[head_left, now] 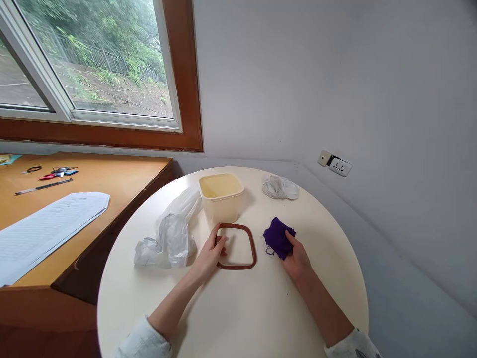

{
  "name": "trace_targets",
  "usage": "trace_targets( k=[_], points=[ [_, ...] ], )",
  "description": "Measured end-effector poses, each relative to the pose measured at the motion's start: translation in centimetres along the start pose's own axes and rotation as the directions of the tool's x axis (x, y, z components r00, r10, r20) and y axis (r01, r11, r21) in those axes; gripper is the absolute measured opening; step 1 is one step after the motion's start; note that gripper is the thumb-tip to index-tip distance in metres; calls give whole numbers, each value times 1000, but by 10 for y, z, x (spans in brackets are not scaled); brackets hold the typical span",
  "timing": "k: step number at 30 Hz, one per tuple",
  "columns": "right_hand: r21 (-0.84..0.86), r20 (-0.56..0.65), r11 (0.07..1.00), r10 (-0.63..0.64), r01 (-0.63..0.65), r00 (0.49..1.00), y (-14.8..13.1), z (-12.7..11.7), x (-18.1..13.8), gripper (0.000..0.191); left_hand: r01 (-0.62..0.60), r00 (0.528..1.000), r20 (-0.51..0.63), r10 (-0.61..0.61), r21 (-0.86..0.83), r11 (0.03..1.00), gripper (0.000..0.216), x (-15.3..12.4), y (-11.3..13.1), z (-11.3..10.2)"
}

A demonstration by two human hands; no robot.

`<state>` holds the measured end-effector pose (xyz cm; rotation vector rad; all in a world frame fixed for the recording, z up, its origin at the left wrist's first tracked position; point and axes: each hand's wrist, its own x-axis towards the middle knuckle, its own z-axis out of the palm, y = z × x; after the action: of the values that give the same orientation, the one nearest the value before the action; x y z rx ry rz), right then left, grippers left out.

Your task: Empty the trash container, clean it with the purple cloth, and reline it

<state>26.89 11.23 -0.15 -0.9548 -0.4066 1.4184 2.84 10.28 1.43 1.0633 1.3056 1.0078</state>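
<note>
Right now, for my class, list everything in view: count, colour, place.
round table: one, white, centre
tub: one, cream, table's far side
frame: one, brown, nearer than tub
cloth: one, purple, right of frame
plastic bag: at least one, whitish, left of tub
crumpled plastic: one, whitish, right of tub
desk: one, orange-brown, left
papers: several, white, on desk
pen: one, dark, on desk
small items: several, mixed, beyond pen
window: one, brown surround, upper left
trees: several, green, outside
fence: one, dark, outside
wall plates: two, cream and white, right
walls: count unclear, white, behind
left hand: one, bare, holding frame
right hand: one, bare, holding cloth
sleeves: two, pale, bottom edge
</note>
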Motion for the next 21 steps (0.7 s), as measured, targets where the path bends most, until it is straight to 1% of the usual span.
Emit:
trace_targets(
  k=[3, 5, 8, 10, 12, 14, 16, 18, 20, 21],
  points=[
    [3, -37, 999, 42, -42, 998, -5, 5, -6, 16, -55, 998, 1, 55, 119, 991, 53, 0, -2, 0],
    [8, -23, 998, 56, -56, 998, -8, 10, -11, 16, -104, 994, 5, 106, 204, 973, 47, -2, -2, 1],
    [67, -37, 991, 120, -118, 992, -10, 19, -18, 16, -160, 986, 13, 165, 316, 935, 42, -6, -1, 3],
    [101, -23, 983, 158, -155, 987, -10, 24, -21, 18, -185, 979, -6, 202, 376, 908, 37, -9, 1, 4],
    [118, 0, 974, 194, -193, 981, -9, 28, -24, 19, -242, 960, -31, 278, 410, 880, 32, -11, 3, 5],
    [127, 13, 965, 230, -230, 973, -7, 32, -27, 19, -324, 931, -25, 365, 403, 856, 27, -13, 5, 7],
    [137, 34, 955, 261, -263, 965, -4, 35, -30, 19, -377, 917, 8, 398, 341, 861, 25, -15, 7, 10],
    [132, 73, 950, 276, -283, 958, 0, 39, -33, 20, -364, 931, 76, 356, 250, 897, 27, -16, 9, 14],
    [107, 110, 948, 287, -299, 952, 4, 42, -36, 21, -298, 946, 173, 273, 139, 944, 31, -18, 9, 20],
    [96, 132, 947, 292, -306, 947, 5, 44, -38, 22, -247, 948, 226, 225, 73, 966, 34, -19, 10, 23]
  ],
)
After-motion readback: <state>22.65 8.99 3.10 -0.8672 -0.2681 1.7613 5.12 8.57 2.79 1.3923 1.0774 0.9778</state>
